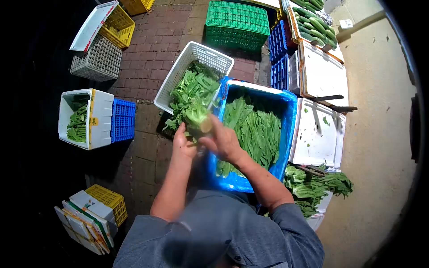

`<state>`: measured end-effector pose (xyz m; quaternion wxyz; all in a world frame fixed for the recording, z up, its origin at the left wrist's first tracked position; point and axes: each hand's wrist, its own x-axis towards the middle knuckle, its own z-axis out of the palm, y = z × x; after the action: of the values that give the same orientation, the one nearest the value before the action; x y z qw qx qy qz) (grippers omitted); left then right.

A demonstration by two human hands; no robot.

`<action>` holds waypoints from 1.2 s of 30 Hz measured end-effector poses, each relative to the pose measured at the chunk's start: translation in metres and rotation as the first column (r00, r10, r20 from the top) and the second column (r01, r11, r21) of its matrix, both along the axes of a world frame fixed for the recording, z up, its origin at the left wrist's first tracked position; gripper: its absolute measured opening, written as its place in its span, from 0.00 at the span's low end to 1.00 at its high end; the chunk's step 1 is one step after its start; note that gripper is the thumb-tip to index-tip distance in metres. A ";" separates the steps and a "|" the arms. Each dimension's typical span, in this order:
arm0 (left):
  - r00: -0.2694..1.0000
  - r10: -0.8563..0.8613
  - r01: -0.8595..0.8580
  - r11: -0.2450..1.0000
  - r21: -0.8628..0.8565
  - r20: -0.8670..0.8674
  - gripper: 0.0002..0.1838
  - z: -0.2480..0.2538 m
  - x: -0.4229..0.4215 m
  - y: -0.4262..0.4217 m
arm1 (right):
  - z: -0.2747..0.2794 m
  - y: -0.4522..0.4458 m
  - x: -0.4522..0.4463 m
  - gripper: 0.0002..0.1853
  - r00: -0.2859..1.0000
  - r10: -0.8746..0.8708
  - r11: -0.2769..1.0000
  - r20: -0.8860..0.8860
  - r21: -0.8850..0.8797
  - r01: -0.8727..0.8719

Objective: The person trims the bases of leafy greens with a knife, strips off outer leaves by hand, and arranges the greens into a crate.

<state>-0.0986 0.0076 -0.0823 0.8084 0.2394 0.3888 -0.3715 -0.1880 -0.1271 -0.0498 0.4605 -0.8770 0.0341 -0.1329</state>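
A leafy green bunch with a pale, round stem end [195,107] tilts over the near right part of a white perforated plastic basket [213,60], its stem end toward the person and its jagged leaves spreading away to the far left. The left hand [182,142] closes its fingers loosely on the bunch from the left and below; the right hand [224,139], blurred, has its fingers at the stem end, and how tightly they close cannot be told.

More loose greens lie in the basket beneath. Just right, partly overlapping the basket's edge in view, a white foam box lined with blue plastic film [289,129] holds long green leaves [257,129] laid in rows; the right forearm crosses its near left part. Far of both sits a green plastic crate [237,22].

At right, white foam lids [321,71] carry leaf scraps and dark bars, with green cucumbers [315,27] at the far end and a heap of leafy greens [308,187] at the near end. At left, a white foam box of greens [102,120] stands beside a blue crate [123,120], with yellow crates [117,27] farther off and stacked foam panels [85,228] nearer. Reddish paving bricks [145,53] cover the ground; a beige concrete strip [371,134] runs along the right, and deep shadow fills the left.
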 end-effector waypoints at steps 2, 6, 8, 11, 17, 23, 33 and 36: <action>1.000 0.020 -0.020 1.000 -0.012 0.013 0.26 -0.004 0.007 0.002 | -0.002 -0.003 0.009 0.39 0.999 0.037 0.998 0.016 -0.042 -0.037; 0.996 0.081 -0.083 0.992 -0.090 -0.020 0.23 -0.014 0.018 0.010 | 0.002 -0.011 0.027 0.33 0.993 0.117 0.991 -0.030 -0.067 -0.119; 0.993 0.108 -0.113 0.979 -0.172 -0.038 0.22 -0.013 0.023 0.015 | 0.006 -0.014 0.039 0.29 0.985 0.169 0.982 -0.025 -0.075 -0.171; 0.989 0.111 -0.140 0.913 -0.384 -0.096 0.21 -0.015 0.032 0.019 | 0.008 -0.024 0.055 0.25 0.971 0.239 0.963 0.010 -0.128 -0.236; 0.991 0.137 -0.131 0.942 -0.309 -0.003 0.22 -0.009 0.040 0.027 | 0.007 -0.034 0.077 0.24 0.932 0.337 0.889 -0.135 -0.281 -0.362; 0.974 0.209 -0.228 0.901 -0.370 -0.092 0.21 0.001 0.052 0.026 | 0.022 -0.026 0.089 0.23 0.913 0.344 0.939 -0.219 0.097 -0.331; 0.939 0.343 -0.332 0.925 -0.187 0.032 0.23 -0.027 0.074 0.041 | -0.065 -0.040 0.106 0.29 0.896 0.028 0.944 -0.444 0.306 0.122; 0.942 0.323 -0.293 0.923 -0.251 0.087 0.24 -0.049 0.082 0.046 | -0.077 -0.020 0.119 0.29 0.893 -0.075 0.870 -0.444 0.408 0.276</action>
<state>-0.0166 0.0540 -0.1316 0.9024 0.1011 0.3227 -0.2669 -0.0692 -0.1470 -0.1265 0.6228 -0.7432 0.2430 0.0257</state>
